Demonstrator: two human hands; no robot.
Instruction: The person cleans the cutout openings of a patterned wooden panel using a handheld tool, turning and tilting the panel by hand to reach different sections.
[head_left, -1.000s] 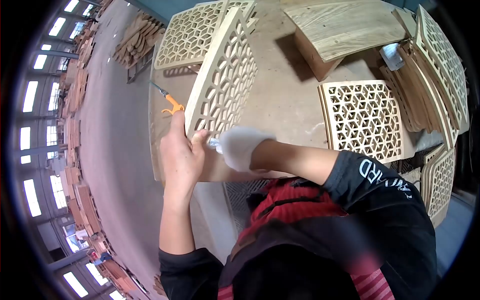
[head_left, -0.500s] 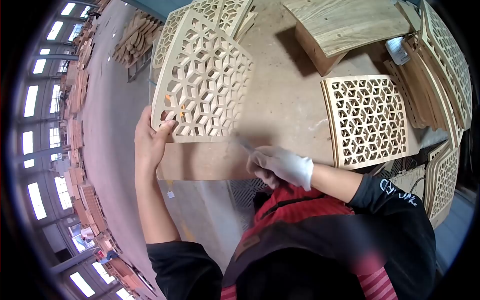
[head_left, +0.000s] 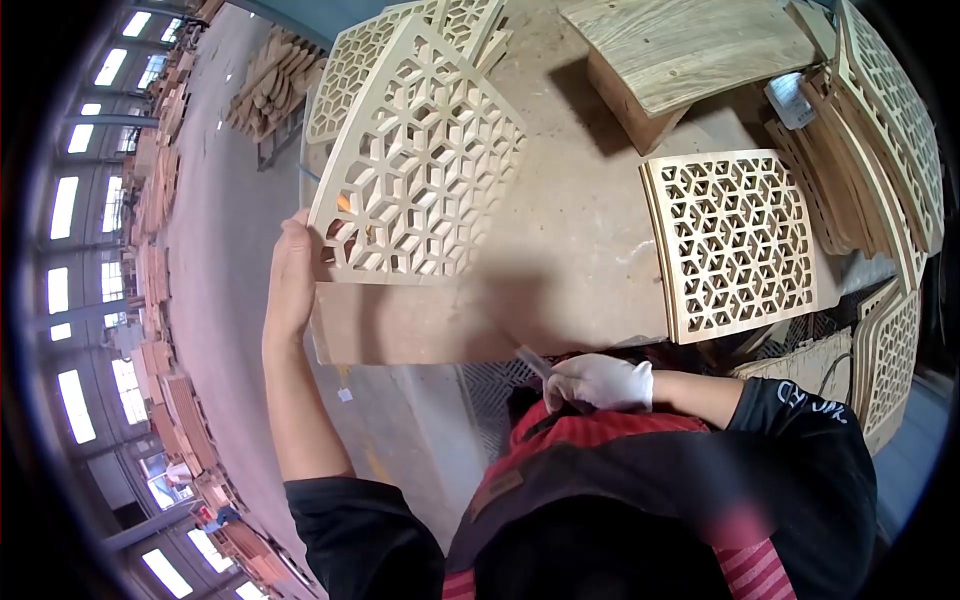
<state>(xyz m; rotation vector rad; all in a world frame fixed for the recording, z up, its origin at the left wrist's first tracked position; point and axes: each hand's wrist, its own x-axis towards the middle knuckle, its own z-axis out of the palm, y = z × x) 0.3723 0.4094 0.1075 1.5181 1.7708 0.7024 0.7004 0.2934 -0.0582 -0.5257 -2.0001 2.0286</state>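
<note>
My left hand (head_left: 290, 270), bare, grips the left edge of a pale wooden lattice panel (head_left: 425, 165) near its lower corner. Its fingers are partly hidden behind the panel. The panel, cut through with a star-and-diamond pattern, stands tilted over the worktable (head_left: 600, 260). In a white glove, my right hand (head_left: 600, 383) is closed around a slim grey tool (head_left: 535, 362) close to my body, below the table's front edge. The tool's tip points up and left, apart from the panel; its exact kind is not clear.
Lattice panels (head_left: 740, 240) lie stacked on the table's right. Behind them stands a wooden bench-like piece (head_left: 690, 50). More curved panels (head_left: 895, 120) lean at far right. Another lattice panel (head_left: 350, 75) lies behind the held one. Wood pieces (head_left: 275, 80) are piled beyond the table's left.
My right hand has drawn back toward my body with the tool, away from the panel's lower edge. The panel's right side has shifted slightly right, and my left thumb has moved off its face.
</note>
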